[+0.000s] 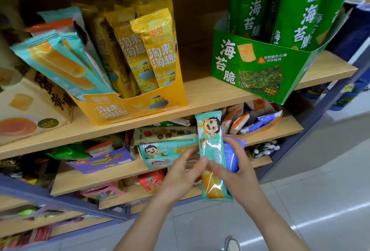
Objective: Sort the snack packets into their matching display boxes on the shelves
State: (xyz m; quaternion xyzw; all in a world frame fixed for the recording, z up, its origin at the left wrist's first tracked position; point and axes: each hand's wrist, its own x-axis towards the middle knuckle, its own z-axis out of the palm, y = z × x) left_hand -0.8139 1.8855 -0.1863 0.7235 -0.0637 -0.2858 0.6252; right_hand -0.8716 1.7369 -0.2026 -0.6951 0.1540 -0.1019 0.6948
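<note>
A long teal snack packet (212,150) with a cartoon child stands upright in front of the shelves. My left hand (181,176) pinches its left edge, and my right hand (237,172) grips it from the right. The right hand also holds a blue packet (232,156) behind it. A matching teal display box (160,150) lies on the second shelf just left of the packet. On the top shelf, a yellow display box (132,108) holds yellow packets (158,50) and two teal packets (60,64) leaning at its left.
A green seaweed display box (258,66) with green packets stands at the top shelf's right end. A purple box (102,162) lies left of the teal box. An orange tray (266,124) of mixed packets sits at the right. Grey floor lies to the right.
</note>
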